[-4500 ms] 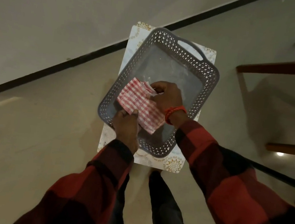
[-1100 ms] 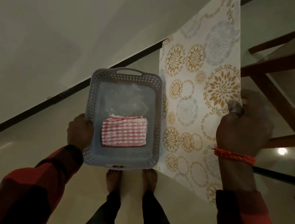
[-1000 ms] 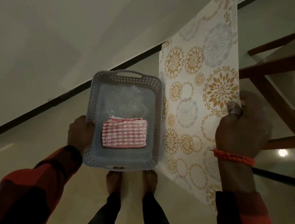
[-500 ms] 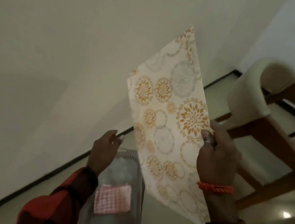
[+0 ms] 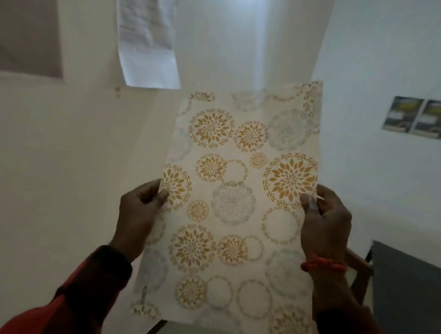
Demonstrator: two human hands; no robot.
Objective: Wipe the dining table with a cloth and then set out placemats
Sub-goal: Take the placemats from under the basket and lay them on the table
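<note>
Placemat, cream sheet printed with gold and grey floral circles [image 5: 233, 210], is held upright before me, long axis vertical. My left hand [image 5: 137, 212] and right hand [image 5: 326, 227] pinch opposite side edges at equal reach. No table visible.

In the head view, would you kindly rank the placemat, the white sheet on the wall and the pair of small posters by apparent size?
1. Placemat, though nearness to the camera inflates it.
2. White sheet.
3. Pair of small posters.
</note>
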